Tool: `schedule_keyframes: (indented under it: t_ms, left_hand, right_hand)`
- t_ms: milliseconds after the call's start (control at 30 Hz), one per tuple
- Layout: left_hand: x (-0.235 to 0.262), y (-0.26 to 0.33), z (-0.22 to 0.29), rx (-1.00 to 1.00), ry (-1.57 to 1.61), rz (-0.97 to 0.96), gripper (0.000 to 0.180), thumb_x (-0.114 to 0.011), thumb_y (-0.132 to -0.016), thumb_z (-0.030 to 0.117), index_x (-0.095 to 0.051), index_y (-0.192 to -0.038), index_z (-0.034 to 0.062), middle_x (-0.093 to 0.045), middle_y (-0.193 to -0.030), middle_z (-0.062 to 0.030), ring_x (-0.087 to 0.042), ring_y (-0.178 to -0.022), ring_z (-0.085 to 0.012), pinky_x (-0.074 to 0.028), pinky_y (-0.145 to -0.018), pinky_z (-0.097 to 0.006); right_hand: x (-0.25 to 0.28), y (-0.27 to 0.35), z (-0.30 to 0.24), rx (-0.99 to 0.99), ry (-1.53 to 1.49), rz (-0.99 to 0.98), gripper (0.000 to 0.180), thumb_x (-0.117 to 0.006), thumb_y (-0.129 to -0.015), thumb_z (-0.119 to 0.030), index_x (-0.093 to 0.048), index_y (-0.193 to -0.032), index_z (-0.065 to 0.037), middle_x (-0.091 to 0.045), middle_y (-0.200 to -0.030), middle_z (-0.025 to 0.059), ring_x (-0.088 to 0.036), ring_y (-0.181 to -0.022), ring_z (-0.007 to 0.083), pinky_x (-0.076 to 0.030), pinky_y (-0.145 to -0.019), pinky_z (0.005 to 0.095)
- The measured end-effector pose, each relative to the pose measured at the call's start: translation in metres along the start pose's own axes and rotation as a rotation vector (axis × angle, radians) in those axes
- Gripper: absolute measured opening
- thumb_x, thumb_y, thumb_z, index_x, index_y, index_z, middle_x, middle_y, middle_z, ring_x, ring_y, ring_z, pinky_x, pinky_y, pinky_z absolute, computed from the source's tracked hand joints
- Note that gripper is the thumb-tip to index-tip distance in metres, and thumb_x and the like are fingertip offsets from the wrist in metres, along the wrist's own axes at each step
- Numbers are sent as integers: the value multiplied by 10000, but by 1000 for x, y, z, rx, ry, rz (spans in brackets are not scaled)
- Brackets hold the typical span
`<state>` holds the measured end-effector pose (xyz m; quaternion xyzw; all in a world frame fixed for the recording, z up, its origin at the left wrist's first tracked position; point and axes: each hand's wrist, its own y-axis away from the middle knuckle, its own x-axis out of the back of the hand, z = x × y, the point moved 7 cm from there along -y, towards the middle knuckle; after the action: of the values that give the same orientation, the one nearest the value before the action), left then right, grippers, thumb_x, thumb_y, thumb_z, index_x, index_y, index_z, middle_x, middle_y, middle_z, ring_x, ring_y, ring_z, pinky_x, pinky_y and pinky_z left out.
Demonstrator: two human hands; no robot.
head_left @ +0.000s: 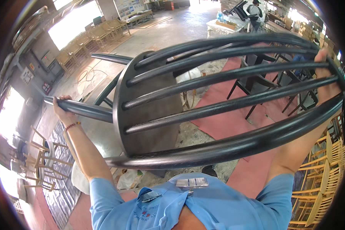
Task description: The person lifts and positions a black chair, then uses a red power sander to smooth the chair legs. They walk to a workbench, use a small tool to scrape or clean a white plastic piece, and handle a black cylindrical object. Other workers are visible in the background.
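Observation:
A black wooden chair [234,103] with a spindle back is held up sideways in front of me, its back to the right and its legs to the left. Around one of its legs, at the left, the fingers of my left hand [63,109] are wrapped. At the far right my right hand [326,76] grips the top of the chair back, partly hidden behind the spindles and top rail. The dark seat [149,103] stands on edge between the two hands.
Below the chair back lies red floor covering [222,99], with several black chairs [253,82] on it. Pale wooden chairs [318,184] stand at the lower right, more chairs [44,161] at the left. A person [254,15] is beside a white table [224,28] at the back.

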<state>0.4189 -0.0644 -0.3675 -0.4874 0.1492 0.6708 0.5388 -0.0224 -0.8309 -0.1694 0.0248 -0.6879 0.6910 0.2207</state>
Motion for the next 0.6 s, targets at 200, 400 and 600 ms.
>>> schedule_keyframes:
  t_ms: [200, 400, 600]
  left_hand:
    - [-205, -1, -98, 75, -395, -165, 186, -624, -950, 151, -516, -855, 34, -566, -752, -83, -570, -660, -198, -535, -626, -327]
    - [-411, 25, -158, -60, -574, -436, 186, -642, -952, 180, -565, -887, 24, -583, -758, -69, -592, -662, -184, -538, -620, -319]
    - [-591, 37, -264, 83, -575, -904, 187, -638, -961, 201, -599, -931, 21, -612, -725, -68, -632, -661, -187, -536, -575, -267]
  right_hand:
    - [-124, 157, 129, -220, 66, -31, 508, -639, -932, -432, -627, -1254, -38, -625, -1249, 139, -605, -1195, 250, -473, -1025, 377]
    - [-232, 361, 187, -1477, -2080, 162, 638, -463, -994, -414, -471, -1417, 63, -496, -1431, 300, -583, -1246, 349, -473, -1065, 460]
    - [-326, 472, 190, -1770, -1416, -631, 380, -577, -992, -488, -599, -1124, -132, -654, -733, 42, -633, -607, 132, -513, -508, 277]
